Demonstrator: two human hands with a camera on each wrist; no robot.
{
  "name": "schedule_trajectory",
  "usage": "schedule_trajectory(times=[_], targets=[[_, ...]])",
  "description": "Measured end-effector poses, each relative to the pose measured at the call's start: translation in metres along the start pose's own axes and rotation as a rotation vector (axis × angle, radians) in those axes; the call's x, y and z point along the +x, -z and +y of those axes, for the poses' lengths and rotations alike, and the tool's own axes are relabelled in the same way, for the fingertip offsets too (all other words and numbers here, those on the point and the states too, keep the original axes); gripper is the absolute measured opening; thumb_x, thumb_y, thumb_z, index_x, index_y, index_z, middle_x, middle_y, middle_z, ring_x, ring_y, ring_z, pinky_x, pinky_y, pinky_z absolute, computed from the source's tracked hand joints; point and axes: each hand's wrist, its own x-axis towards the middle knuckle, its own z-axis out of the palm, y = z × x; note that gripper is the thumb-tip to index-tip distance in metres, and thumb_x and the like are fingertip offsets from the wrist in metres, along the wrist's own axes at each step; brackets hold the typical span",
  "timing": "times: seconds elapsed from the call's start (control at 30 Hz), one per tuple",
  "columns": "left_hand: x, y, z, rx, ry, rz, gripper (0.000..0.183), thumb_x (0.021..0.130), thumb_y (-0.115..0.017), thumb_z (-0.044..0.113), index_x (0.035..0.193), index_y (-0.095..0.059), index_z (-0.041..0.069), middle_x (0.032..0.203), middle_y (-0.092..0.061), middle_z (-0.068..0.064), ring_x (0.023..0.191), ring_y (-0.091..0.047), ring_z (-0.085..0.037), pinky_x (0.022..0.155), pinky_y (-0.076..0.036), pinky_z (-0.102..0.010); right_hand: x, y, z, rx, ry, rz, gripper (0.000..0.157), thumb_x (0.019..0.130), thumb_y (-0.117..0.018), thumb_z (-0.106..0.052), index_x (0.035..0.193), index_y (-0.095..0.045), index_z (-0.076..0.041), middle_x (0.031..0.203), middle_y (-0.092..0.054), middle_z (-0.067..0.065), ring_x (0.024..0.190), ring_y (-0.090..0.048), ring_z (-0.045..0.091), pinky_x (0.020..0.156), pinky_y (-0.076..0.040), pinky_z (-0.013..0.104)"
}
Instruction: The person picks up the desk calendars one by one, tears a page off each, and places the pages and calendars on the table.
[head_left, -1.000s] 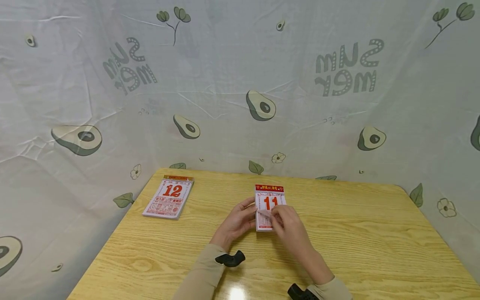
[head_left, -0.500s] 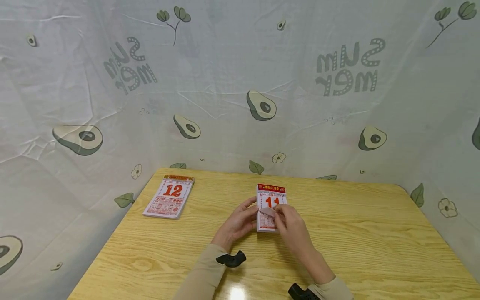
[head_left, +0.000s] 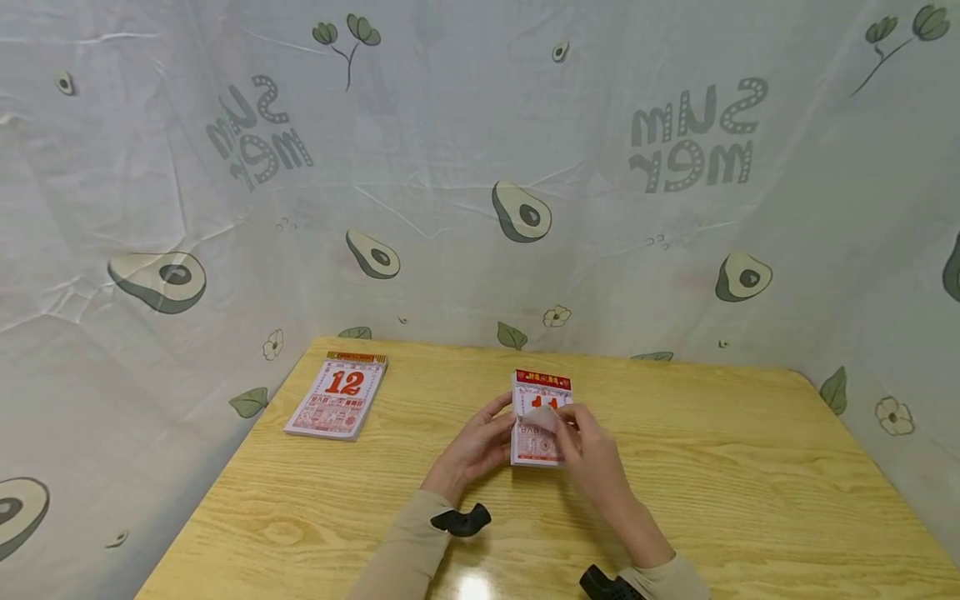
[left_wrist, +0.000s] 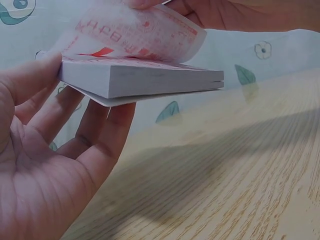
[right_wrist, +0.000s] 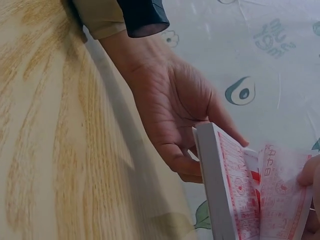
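A small tear-off calendar (head_left: 536,448) with a red header and a red 11 is held up off the table by my left hand (head_left: 474,447). In the left wrist view the left fingers (left_wrist: 117,127) support the thick pad from beneath, and the thumb lies along its edge. My right hand (head_left: 596,454) pinches the thin top sheet (head_left: 542,418) by its lower part. That sheet is lifted and curls back over the number; its upper part still joins the pad. In the right wrist view the sheet (right_wrist: 282,192) stands away from the page beneath.
A larger tear-off calendar (head_left: 337,400) showing a red 12 lies flat at the table's left back. The wooden table (head_left: 735,467) ends at a pale curtain (head_left: 450,125) printed with avocados. Black wrist mounts (head_left: 461,520) sit on both forearms.
My right hand has pulled the sheet slightly up and to the right, so it now covers the lower part of the 11. The left hand has hardly moved.
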Motion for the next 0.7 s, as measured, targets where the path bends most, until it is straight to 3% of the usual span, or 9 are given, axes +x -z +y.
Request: schedule_trajectory(times=[0.2,0.4,0.6,0.7], targets=[[0.001,0.002,-0.001,0.004,-0.02,-0.032,0.046,0.105,-0.038,0.007,0.149,-0.034,0.019,0.118,-0.067,0.003,0.108,-0.062,-0.015,0.084,-0.054,-0.036,0.004,0.007,0.006,-0.023,0.026,0.081,0.013,0.086,-0.065,0.008,0.097,-0.061,0.004,0.09,-0.066,0.013,0.081,-0.065,0.022,0.068,-0.058,0.035],[0.002,0.001,-0.001,-0.001,0.01,-0.004,0.045,0.104,-0.04,0.008,0.148,-0.036,0.02,0.119,-0.066,0.002,0.109,-0.061,-0.017,0.085,-0.053,-0.037,0.006,0.012,0.015,-0.039,0.048,0.157,0.013,0.083,-0.067,0.01,0.093,-0.061,0.004,0.089,-0.065,0.013,0.082,-0.063,0.021,0.067,-0.055,0.035],[0.0,0.0,0.001,-0.008,0.019,0.012,0.044,0.104,-0.041,0.007,0.146,-0.038,0.02,0.119,-0.065,0.0,0.108,-0.061,-0.018,0.085,-0.053,-0.037,0.008,0.014,0.019,-0.05,0.05,0.177,0.013,0.083,-0.067,0.01,0.092,-0.061,0.004,0.089,-0.064,0.013,0.082,-0.062,0.022,0.073,-0.047,0.011],[-0.001,0.001,0.001,-0.004,0.013,0.005,0.044,0.104,-0.041,0.007,0.145,-0.038,0.019,0.119,-0.066,0.0,0.107,-0.062,-0.018,0.085,-0.054,-0.036,0.007,0.014,0.021,-0.057,0.043,0.176,0.013,0.083,-0.068,0.008,0.092,-0.061,0.003,0.089,-0.064,0.013,0.082,-0.062,0.022,0.073,-0.047,0.011]])
